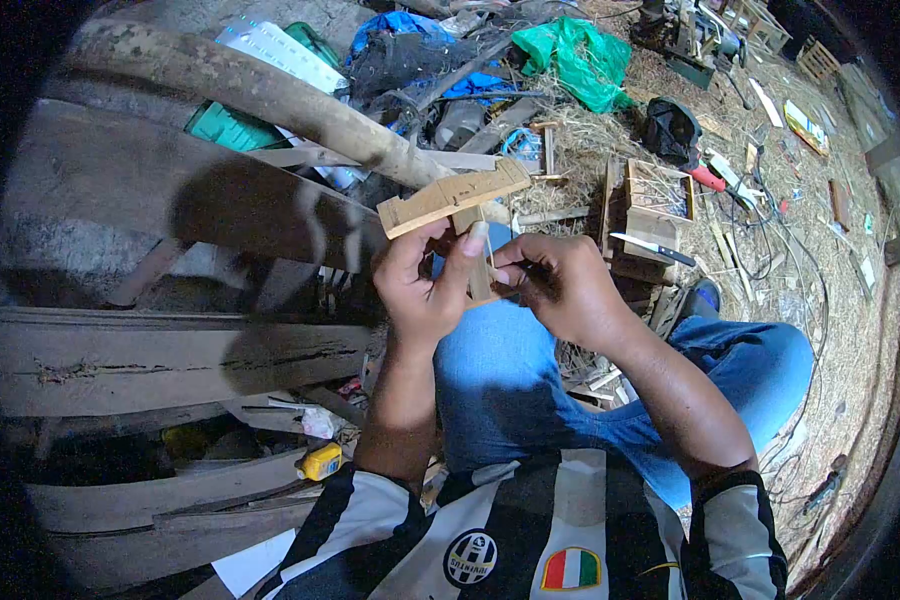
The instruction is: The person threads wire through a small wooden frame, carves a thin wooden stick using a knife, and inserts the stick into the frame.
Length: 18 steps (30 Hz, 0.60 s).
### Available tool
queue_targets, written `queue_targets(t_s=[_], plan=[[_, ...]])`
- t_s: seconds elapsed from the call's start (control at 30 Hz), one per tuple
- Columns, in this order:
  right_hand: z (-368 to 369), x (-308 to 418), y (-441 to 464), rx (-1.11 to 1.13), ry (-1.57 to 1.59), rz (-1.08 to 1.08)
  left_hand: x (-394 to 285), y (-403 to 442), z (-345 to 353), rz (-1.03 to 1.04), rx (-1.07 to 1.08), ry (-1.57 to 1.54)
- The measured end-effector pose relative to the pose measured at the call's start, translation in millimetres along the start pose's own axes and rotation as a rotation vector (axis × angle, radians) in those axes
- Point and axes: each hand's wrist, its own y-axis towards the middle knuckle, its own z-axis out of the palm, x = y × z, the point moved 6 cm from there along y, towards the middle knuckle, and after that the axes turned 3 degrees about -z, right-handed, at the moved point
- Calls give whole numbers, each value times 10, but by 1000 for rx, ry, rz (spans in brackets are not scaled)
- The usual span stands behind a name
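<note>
My left hand (pixel 430 285) is closed around a small wooden piece with a wide, notched wooden board (pixel 455 198) across its top, held above my knee. My left thumb presses against its upright part (pixel 482 280). Close beside it, my right hand (pixel 570 290) pinches a thin light stick (pixel 489 245) that stands along the upright part. Whether the stick touches the wood I cannot tell. The right fingertips partly hide the lower end of the piece.
At the right, a knife (pixel 653 248) lies on a small wooden box (pixel 660 195) of thin sticks. Wooden planks (pixel 180 365) and a round pole (pixel 240 90) run along the left. A green plastic bag (pixel 575 62), cables and shavings litter the floor. A yellow bottle (pixel 320 462) lies at lower left.
</note>
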Motion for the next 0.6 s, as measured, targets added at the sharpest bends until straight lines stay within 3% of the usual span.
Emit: queue_targets(t_s=[0.37, 0.47, 0.53, 0.6], plan=[[-3, 49, -57, 95, 126, 77, -9, -43, -63, 70, -10, 41], [-1, 30, -76, 104, 159, 106, -4, -43, -50, -4, -7, 23], [9, -5, -87, 115, 160, 142, 10, -39, 13, -159, 20, -142], [-3, -4, -88, 60, 215, 96, 26, -50, 24, -131, 47, -101]])
